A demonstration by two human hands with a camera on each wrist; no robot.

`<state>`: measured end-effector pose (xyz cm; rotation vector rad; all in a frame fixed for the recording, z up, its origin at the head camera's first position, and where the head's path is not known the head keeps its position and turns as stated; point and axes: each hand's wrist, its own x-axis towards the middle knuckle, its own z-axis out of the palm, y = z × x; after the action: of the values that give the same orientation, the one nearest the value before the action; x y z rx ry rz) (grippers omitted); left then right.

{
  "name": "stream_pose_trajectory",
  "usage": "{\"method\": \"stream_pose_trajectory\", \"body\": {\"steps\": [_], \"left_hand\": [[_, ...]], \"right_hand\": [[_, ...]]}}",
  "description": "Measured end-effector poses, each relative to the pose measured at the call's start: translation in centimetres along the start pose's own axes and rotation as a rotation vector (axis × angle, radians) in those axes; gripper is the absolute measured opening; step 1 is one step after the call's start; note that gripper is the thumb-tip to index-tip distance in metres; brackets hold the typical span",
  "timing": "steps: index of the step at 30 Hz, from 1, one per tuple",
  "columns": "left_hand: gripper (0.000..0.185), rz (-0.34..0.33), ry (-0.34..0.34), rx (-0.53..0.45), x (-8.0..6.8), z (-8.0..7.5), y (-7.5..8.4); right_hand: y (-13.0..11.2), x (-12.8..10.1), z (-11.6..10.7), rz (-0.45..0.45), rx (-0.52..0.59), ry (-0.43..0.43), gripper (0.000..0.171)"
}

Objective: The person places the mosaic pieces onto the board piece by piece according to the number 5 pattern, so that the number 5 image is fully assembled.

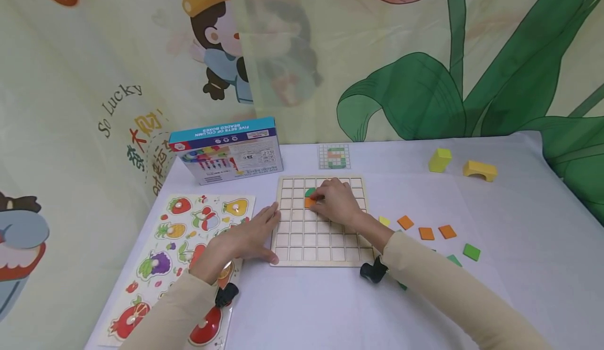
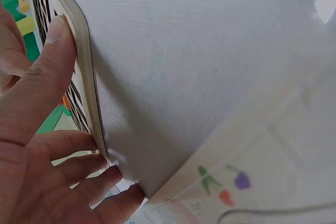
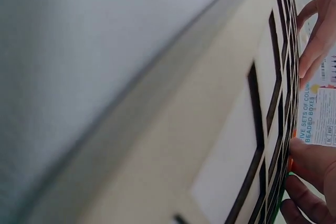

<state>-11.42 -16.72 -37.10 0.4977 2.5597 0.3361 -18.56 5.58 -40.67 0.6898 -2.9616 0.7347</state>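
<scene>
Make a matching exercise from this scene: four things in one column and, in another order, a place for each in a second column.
Things:
1. left hand
2. right hand
3. blue box
4. yellow arch block

Places:
A. far right of the table
B. on the orange tile in the grid board
C. at the board's left edge
D. behind the fruit puzzle

Pairs: 1-C, 2-B, 3-D, 4-A

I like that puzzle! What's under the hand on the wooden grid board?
Under the right hand lie an orange tile and a green tile, set in the wooden grid board. The fingers cover part of both tiles and some squares.
</scene>
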Motion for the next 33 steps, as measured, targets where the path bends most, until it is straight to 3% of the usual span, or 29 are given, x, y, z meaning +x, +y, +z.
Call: {"method": "stream_pose_trajectory", "body": {"steps": [10, 17, 24, 33], "left_hand": [[0.101, -0.005, -0.001, -0.015, -0.1, 0.0, 0.1], [0.102, -0.017, -0.003, -0.010, -0.1, 0.1, 0.2], [0.101, -0.008, -0.003, -0.006, -0.1, 0.0, 0.2], [0.101, 0.020, 0.007, 0.004, -0.1, -0.1, 0.1]], "right_hand": [[0.2, -0.3, -0.4, -0.046, 0.013, 0.005, 0.019], [1.5, -0.8, -2.4, -0.087, 0.088, -0.009, 0.018], [5.2, -2.8, -5.9, -0.041, 0.219, -0.147, 0.025], [12.1, -7.4, -9.5, 0.113, 0.163, -0.245, 0.027]]}}
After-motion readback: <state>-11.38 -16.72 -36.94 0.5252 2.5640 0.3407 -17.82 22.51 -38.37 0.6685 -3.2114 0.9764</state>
